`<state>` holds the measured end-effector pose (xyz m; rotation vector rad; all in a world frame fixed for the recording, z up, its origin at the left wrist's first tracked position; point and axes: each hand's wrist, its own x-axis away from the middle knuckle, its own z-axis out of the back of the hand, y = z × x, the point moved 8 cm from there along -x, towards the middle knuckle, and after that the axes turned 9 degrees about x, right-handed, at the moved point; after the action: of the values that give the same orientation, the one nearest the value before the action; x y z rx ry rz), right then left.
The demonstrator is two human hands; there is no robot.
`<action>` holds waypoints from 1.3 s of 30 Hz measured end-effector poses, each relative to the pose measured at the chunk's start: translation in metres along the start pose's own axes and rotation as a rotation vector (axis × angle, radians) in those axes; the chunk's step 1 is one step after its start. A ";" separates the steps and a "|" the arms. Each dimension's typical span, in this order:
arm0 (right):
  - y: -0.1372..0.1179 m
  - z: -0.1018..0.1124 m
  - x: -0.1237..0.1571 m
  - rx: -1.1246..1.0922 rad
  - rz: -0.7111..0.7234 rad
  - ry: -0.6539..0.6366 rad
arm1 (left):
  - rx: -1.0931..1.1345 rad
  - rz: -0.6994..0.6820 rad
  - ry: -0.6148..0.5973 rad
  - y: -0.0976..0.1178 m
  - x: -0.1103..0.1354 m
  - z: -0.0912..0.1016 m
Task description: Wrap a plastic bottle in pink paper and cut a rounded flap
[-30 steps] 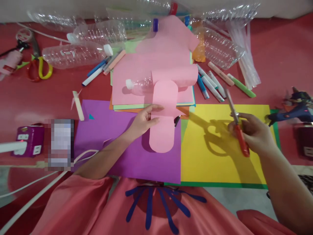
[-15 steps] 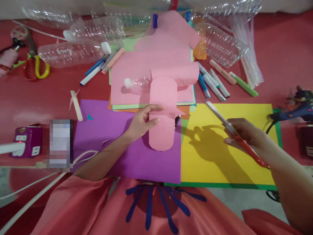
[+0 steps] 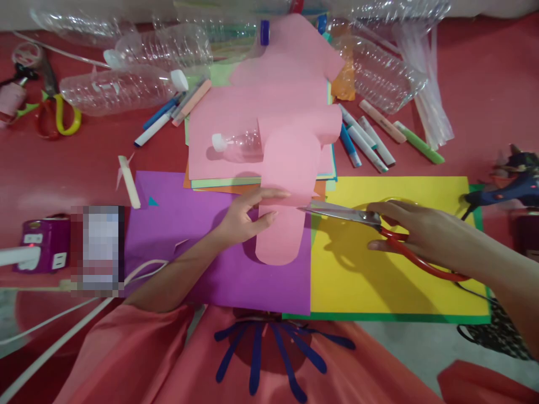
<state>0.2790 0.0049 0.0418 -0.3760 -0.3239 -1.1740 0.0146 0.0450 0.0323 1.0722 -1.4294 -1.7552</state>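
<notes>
A pink paper strip (image 3: 281,238) with rounded ends is pinched between the thumb and fingers of my left hand (image 3: 248,216) by its left edge. My right hand (image 3: 410,224) is closed on red-handled scissors (image 3: 349,213), whose tips point left and meet the strip's right edge, close to my left fingertips. Whether the blades bite into the paper I cannot tell. Behind the strip lies a clear bottle with a white cap (image 3: 240,143), partly wrapped in pink paper (image 3: 330,123). Purple paper (image 3: 223,280) is under the strip's lower end.
Yellow paper (image 3: 379,297) lies under my right hand. Markers (image 3: 364,134) and clear bottles (image 3: 122,90) lie toward the back. Yellow-and-red scissors (image 3: 61,118) rest at the left, above a phone (image 3: 103,247) and a purple power socket (image 3: 44,241). A blue glue gun (image 3: 501,193) lies at the right.
The scissors have swung from pointing up and left to nearly level, and their tips have moved left and down to the strip. The strip is slightly tilted now; my left hand has barely moved.
</notes>
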 end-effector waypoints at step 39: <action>-0.022 0.001 -0.012 -0.038 0.131 -0.012 | -0.023 -0.201 -0.034 0.017 0.001 -0.006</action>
<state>0.2542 0.0079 0.0395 -0.4314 -0.2832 -1.0507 0.0187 0.0377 0.0478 1.2149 -1.3573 -1.9337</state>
